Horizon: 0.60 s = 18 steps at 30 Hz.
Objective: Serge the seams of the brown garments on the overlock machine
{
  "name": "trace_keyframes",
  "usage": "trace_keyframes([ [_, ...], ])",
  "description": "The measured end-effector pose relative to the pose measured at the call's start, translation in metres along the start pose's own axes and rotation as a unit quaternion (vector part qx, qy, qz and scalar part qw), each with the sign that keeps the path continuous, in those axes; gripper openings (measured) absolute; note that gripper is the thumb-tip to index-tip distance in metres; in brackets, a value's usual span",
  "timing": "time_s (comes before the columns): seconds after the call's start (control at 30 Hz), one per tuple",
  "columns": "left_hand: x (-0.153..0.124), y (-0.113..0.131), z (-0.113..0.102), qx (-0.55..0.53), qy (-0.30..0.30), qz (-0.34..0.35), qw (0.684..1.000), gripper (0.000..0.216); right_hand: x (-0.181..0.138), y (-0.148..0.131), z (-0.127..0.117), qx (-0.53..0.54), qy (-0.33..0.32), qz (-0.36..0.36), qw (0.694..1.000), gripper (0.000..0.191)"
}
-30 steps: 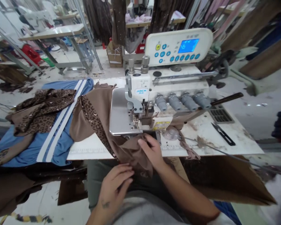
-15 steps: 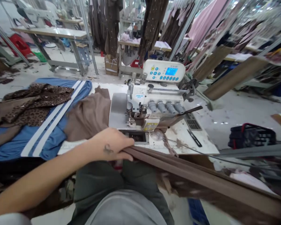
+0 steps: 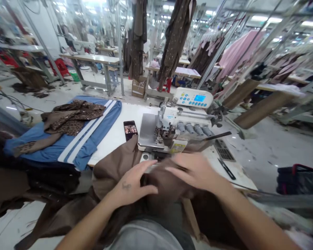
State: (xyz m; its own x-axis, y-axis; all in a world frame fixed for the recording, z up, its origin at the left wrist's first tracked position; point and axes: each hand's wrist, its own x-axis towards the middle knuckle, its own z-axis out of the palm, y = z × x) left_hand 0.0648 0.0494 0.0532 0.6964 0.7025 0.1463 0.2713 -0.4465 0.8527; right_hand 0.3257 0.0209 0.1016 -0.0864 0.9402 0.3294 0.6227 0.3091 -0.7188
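A length of brown fabric [image 3: 114, 161] lies over the front of the sewing table and drapes down across my lap. My left hand [image 3: 131, 184] rests against its left part, thumb and fingers apart around a fold. My right hand [image 3: 198, 170], smeared by motion, pinches a bunched part of the same fabric just in front of the overlock sewing machine [image 3: 169, 119]. The machine's presser foot and needle area [image 3: 160, 135] stand beyond both hands, with the metal plate [image 3: 147, 130] to the left.
A phone [image 3: 130, 130] lies left of the machine. Blue striped cloth [image 3: 94, 139] bears a leopard-print garment [image 3: 75, 116] at the table's left. Black tweezers [image 3: 226, 169] lie at the right. A dark basket [image 3: 299, 178] stands beyond the right edge.
My right hand has come into view on the brown fabric. The fabric, stretched to the right before, now bunches between my hands and hangs to the left. The phone is uncovered.
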Motion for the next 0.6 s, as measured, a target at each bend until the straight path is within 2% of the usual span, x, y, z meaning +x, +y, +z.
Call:
trace_keyframes([
  [0.07, 0.010, -0.014, 0.006, -0.060, 0.078, -0.053, 0.994, 0.033, 0.013, -0.004, 0.015, -0.023, -0.114, -0.035, 0.993, 0.037],
  [0.1, 0.013, -0.020, 0.002, -0.066, 0.112, -0.069, 0.989, 0.033, 0.014, -0.004, 0.020, -0.017, -0.181, -0.039, 0.982, 0.036],
  [0.2, 0.021, -0.027, -0.036, -0.021, 0.210, -0.060, 0.976, 0.031, 0.002, 0.005, 0.025, 0.100, -0.372, 0.004, 0.923, 0.023],
  [0.23, 0.025, -0.027, -0.051, 0.005, 0.242, -0.052, 0.969, 0.029, -0.004, 0.010, 0.025, 0.148, -0.409, 0.027, 0.900, 0.024],
  [0.27, 0.030, -0.027, -0.064, 0.041, 0.277, -0.044, 0.959, 0.028, -0.007, 0.017, 0.027, 0.188, -0.410, 0.049, 0.891, 0.029],
  [0.3, 0.036, -0.026, -0.073, 0.087, 0.314, -0.034, 0.945, 0.029, -0.008, 0.024, 0.030, 0.219, -0.367, 0.069, 0.902, 0.034],
  [0.33, 0.043, -0.026, -0.077, 0.137, 0.348, -0.017, 0.927, 0.030, -0.008, 0.031, 0.036, 0.240, -0.277, 0.086, 0.927, 0.039],
  [0.37, 0.049, -0.025, -0.076, 0.186, 0.365, 0.010, 0.912, 0.033, -0.006, 0.039, 0.045, 0.249, -0.157, 0.102, 0.950, 0.043],
  [0.4, 0.054, -0.025, -0.069, 0.228, 0.352, 0.048, 0.907, 0.035, -0.003, 0.047, 0.055, 0.252, -0.025, 0.116, 0.961, 0.043],
  [0.43, 0.058, -0.025, -0.058, 0.261, 0.309, 0.087, 0.911, 0.036, 0.000, 0.055, 0.067, 0.251, 0.093, 0.133, 0.954, 0.042],
  [0.47, 0.061, -0.026, -0.046, 0.284, 0.249, 0.119, 0.918, 0.036, 0.003, 0.062, 0.079, 0.258, 0.173, 0.150, 0.939, 0.040],
  [0.5, 0.062, -0.028, -0.033, 0.301, 0.192, 0.138, 0.924, 0.034, 0.004, 0.068, 0.091, 0.277, 0.214, 0.165, 0.922, 0.039],
  [0.53, 0.063, -0.031, -0.022, 0.314, 0.154, 0.144, 0.926, 0.032, 0.004, 0.074, 0.101, 0.304, 0.225, 0.175, 0.909, 0.039],
  [0.6, 0.064, -0.036, -0.008, 0.326, 0.145, 0.136, 0.924, 0.029, -0.002, 0.082, 0.115, 0.361, 0.205, 0.181, 0.891, 0.039],
])
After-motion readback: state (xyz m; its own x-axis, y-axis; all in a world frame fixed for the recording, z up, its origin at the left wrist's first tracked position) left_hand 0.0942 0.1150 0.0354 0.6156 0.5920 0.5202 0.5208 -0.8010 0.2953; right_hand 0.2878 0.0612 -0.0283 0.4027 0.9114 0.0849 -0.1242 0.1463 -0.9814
